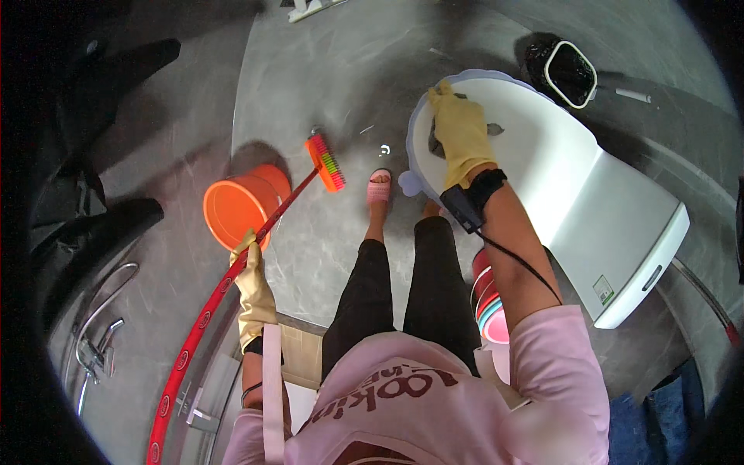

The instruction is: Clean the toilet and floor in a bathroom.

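Note:
My left hand [253, 287], in a yellow rubber glove, is closed round the red handle of a long scrubbing brush [203, 319]. The brush's orange head [325, 163] with orange and yellow-green bristles rests on the floor, past an orange bucket [235, 211]. On the white toilet lid [535, 151], my right hand [460, 133], gloved in yellow too, presses down on a dark grey cloth [436, 144]. Only edges of that cloth show around the glove; its fingers partly hide the rest. A pale lavender scalloped seat rim [413, 151] sticks out under the lid.
A black-lined bin with a white rim [547, 74] stands beyond the toilet. Stacked coloured buckets [490, 310] sit beside my right leg. A wall tap [97, 356] with a hose is at left, near dark hanging things [116, 225]. Blue denim [659, 415] lies lower right.

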`<move>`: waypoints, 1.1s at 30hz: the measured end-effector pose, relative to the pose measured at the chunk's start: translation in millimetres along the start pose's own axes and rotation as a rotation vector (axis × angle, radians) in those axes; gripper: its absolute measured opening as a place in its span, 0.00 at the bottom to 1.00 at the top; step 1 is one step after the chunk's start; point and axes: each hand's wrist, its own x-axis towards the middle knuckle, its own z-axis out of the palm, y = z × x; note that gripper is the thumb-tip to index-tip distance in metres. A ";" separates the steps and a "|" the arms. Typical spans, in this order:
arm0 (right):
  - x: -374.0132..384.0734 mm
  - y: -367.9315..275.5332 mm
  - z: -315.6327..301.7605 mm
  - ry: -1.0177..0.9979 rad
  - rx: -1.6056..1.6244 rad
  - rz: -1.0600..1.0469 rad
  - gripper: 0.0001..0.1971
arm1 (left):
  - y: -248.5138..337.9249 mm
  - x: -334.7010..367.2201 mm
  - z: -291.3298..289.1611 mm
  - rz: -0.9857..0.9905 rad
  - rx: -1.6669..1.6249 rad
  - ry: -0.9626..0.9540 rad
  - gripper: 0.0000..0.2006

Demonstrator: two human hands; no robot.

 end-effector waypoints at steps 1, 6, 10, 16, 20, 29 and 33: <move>3.9 -4.9 -2.7 -0.006 -0.004 -0.014 0.28 | -1.8 -3.4 -4.2 -0.010 -0.005 0.012 0.13; 18.4 11.8 -2.9 -0.010 0.090 -0.144 0.20 | -9.7 -9.3 -13.4 -0.030 -0.085 0.050 0.15; 28.3 2.0 -19.1 -0.230 0.091 -0.030 0.24 | -33.0 1.3 -26.3 0.050 -0.020 0.016 0.14; 3.6 8.9 -85.0 -0.290 -0.035 -0.056 0.25 | -37.2 8.2 -20.9 0.093 -0.049 0.042 0.13; -105.3 40.5 -197.9 0.247 0.327 -0.431 0.20 | -21.4 -10.9 -23.1 -0.038 -0.119 0.041 0.15; -292.2 224.2 -308.1 0.099 -0.193 0.064 0.20 | -29.7 15.6 -20.8 0.067 0.021 0.100 0.08; -378.0 298.0 -309.4 -0.063 -0.453 0.386 0.24 | -21.8 16.4 -6.8 0.067 -0.180 0.054 0.07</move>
